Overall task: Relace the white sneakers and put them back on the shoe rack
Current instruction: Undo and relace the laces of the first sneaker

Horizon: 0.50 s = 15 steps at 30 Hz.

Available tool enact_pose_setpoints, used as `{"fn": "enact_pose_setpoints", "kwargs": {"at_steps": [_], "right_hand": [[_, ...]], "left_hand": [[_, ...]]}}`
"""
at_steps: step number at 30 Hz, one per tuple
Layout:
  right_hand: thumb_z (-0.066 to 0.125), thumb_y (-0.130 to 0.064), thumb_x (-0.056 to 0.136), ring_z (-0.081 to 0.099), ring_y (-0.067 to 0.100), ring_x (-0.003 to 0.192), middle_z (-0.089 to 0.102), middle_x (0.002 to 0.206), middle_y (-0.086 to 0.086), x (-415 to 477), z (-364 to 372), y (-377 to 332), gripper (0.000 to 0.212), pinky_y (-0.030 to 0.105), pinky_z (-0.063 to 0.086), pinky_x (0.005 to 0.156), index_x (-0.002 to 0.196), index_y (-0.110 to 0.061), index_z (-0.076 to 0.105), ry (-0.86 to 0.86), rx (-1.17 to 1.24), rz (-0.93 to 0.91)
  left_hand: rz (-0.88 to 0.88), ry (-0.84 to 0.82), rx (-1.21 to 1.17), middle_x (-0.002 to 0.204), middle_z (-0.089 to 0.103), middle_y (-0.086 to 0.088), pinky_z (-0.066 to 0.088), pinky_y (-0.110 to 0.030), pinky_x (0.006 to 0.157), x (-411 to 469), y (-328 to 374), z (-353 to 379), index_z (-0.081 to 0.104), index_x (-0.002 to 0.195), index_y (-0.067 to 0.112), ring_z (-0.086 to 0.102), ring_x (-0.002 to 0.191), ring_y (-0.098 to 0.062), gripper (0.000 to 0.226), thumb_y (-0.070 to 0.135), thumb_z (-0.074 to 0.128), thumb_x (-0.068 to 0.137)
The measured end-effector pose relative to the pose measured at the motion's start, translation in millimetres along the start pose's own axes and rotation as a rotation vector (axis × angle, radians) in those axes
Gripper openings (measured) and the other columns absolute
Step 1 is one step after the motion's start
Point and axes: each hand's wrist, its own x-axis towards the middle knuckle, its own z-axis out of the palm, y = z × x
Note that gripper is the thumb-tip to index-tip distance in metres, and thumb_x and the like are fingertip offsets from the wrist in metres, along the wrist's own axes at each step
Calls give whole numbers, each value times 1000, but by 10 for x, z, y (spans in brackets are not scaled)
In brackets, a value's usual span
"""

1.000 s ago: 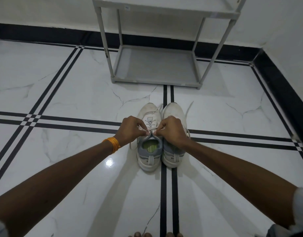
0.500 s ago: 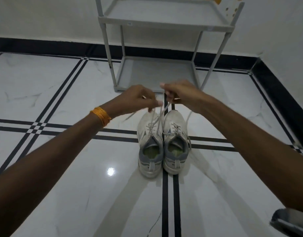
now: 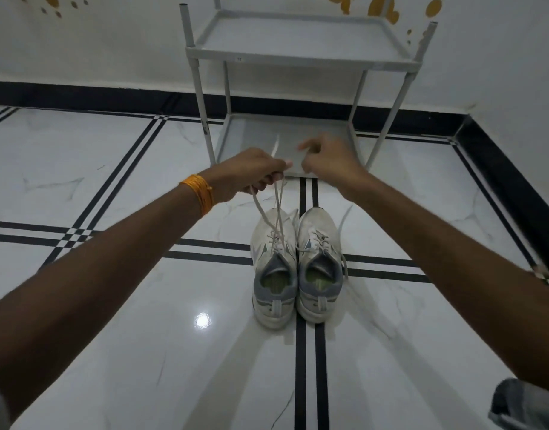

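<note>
Two white sneakers stand side by side on the floor, heels toward me: the left sneaker (image 3: 273,268) and the right sneaker (image 3: 319,265). My left hand (image 3: 254,173) is raised above the toes and grips both ends of the left sneaker's lace (image 3: 274,212), which run taut up from the eyelets; one lace tip sticks up above the fist. My right hand (image 3: 327,158) hovers just right of it, fingers loosely curled; I cannot tell whether it pinches a lace. The right sneaker's lace lies loose beside it. The grey shoe rack (image 3: 301,55) stands behind, both shelves bare.
White marble floor with black inlay lines (image 3: 307,352). A black skirting (image 3: 81,94) runs along the white walls, which meet in a corner at the right. An orange thread band sits on my left wrist (image 3: 198,193).
My hands have risen from the left sneaker's tongue, pulling its laces upward. Both lace ends now sit in the left hand, and the right hand has drawn slightly away.
</note>
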Motion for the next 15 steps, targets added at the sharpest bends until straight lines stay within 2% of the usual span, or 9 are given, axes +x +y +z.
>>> {"fn": "enact_pose_setpoints", "kwargs": {"at_steps": [2,4,6,8,11,13,15], "right_hand": [[75,-17,80,55,12,76,63,83,3,-120,83,-3,8,25,43,64,87,-13,72,-250,-27,16],[77,-21,80,49,11,61,56,64,0,-165,137,24,18,29,40,59,70,-9,68,-236,-19,-51],[75,-20,83,44,10,52,51,58,-1,-153,112,44,21,26,37,52,72,-3,68,-163,62,-96],[69,-24,88,47,9,52,55,61,1,-148,12,30,25,22,38,49,82,0,69,-143,238,-60],[61,-26,93,51,11,54,57,63,0,-163,-108,-95,22,23,40,51,80,-9,67,-123,442,-21],[58,-23,94,57,12,60,61,66,0,-160,-104,-212,19,23,46,55,84,-9,65,-121,559,-62],[57,-21,96,62,15,67,66,74,3,-135,-81,-321,17,27,51,63,88,-8,64,-111,728,-104]], "left_hand": [[-37,-33,-108,56,41,6,31,-20,52,13,-40,4,57,67,18,35,52,-9,39,44,52,96],[-35,-84,-188,55,38,6,29,-19,50,20,-60,9,57,69,16,33,50,-8,39,43,52,97],[-26,-104,-273,56,35,7,28,-19,49,13,-55,5,57,76,14,32,50,-8,35,42,50,98],[-44,-91,-356,60,35,6,27,-21,52,-4,-45,-28,53,87,13,31,54,-9,27,37,47,99],[2,-117,-354,71,40,1,32,-24,61,-50,-14,-64,48,98,13,37,63,-10,11,22,51,94],[69,-107,-186,87,48,-4,42,-26,67,-58,11,-14,46,113,11,47,74,-14,35,12,66,84],[172,21,88,103,52,-7,52,-30,76,-35,28,133,43,124,12,54,87,-19,60,5,75,74]]}}
